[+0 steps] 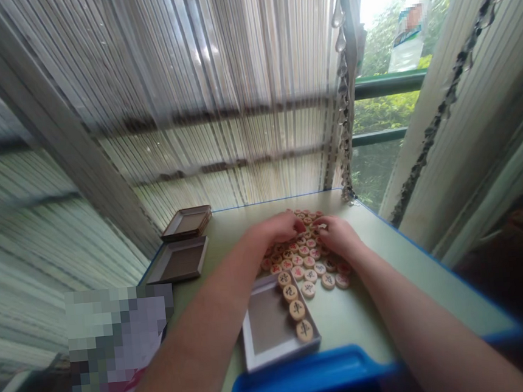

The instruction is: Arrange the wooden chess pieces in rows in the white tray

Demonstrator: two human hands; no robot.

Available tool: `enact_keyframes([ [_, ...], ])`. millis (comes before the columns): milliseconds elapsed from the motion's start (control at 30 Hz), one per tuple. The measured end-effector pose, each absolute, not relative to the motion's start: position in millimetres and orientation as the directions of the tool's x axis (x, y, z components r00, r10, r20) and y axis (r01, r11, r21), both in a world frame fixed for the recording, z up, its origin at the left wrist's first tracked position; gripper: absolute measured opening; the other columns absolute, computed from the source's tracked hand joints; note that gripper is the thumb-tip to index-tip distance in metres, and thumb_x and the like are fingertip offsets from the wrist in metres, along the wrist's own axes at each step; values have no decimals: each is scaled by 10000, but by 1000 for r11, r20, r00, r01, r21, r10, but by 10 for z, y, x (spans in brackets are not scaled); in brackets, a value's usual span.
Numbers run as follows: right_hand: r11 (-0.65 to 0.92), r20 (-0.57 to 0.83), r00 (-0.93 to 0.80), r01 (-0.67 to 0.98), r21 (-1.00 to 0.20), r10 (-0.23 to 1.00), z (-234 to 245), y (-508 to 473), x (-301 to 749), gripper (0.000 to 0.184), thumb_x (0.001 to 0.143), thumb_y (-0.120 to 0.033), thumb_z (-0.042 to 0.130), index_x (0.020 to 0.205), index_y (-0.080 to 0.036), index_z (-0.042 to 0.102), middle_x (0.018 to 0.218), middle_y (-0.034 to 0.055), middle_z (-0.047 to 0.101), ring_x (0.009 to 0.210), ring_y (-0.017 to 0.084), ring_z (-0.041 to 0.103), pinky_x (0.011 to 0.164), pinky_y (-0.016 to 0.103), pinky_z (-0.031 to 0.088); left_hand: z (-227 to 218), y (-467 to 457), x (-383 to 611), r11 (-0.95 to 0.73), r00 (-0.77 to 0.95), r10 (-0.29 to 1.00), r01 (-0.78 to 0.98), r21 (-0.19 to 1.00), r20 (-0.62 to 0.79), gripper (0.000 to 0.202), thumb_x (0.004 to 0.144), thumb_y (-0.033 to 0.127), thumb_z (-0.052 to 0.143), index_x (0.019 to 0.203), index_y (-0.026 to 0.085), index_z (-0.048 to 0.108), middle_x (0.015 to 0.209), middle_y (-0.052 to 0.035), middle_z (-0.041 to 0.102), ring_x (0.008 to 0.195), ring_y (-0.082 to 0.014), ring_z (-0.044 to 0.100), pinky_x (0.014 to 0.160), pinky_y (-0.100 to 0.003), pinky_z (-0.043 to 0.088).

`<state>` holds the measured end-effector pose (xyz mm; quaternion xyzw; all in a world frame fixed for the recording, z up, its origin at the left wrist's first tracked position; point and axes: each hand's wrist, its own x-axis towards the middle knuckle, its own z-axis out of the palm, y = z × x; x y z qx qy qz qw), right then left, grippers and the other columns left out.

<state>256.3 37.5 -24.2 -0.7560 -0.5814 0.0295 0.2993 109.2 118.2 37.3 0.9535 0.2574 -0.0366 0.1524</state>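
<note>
Wooden Chinese chess pieces with red and dark characters lie loosely spread on the table. My left hand reaches over the far part of the pile, its fingers curled in; what they may hold is hidden. My right hand is at the pile's right side, fingers apart and touching the pieces. Closer to me, a shallow open box has a line of several dark-marked pieces along its right side. The rest of its grey-brown bottom shows.
At the table's left lie another shallow box part and a stacked brown tray. A blue chair back stands at the near edge. String curtains hang behind the table, and a plastic bottle stands on the window rail.
</note>
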Motion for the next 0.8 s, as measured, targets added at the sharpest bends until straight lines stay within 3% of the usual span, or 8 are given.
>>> enact_keyframes([
  [133,-30,319,192,893,-450,928,-214,337,2515,233,740,-287,551,894,-219,712,987,61,626,918,180,559,874,260,393,395,1173,1086,-789,858,490,513,339,-157,529,610,-31,430,1037,196,644,1044,-3,668,953,-160,591,801,-214,452],
  [333,-75,297,215,904,-420,931,-251,369,2518,315,738,-398,584,962,-214,705,950,85,586,912,194,536,868,287,385,340,1298,1063,-744,906,365,423,517,-215,610,565,-63,398,1101,158,589,1106,-41,639,1001,-161,575,799,-224,465],
  [800,-171,259,304,884,-434,917,-310,422,2538,289,738,-390,570,898,-199,717,936,95,588,892,198,551,879,302,386,427,1221,1060,-759,870,399,491,427,-292,601,562,-39,389,1097,149,587,1143,-43,622,1043,-160,560,820,-210,465],
])
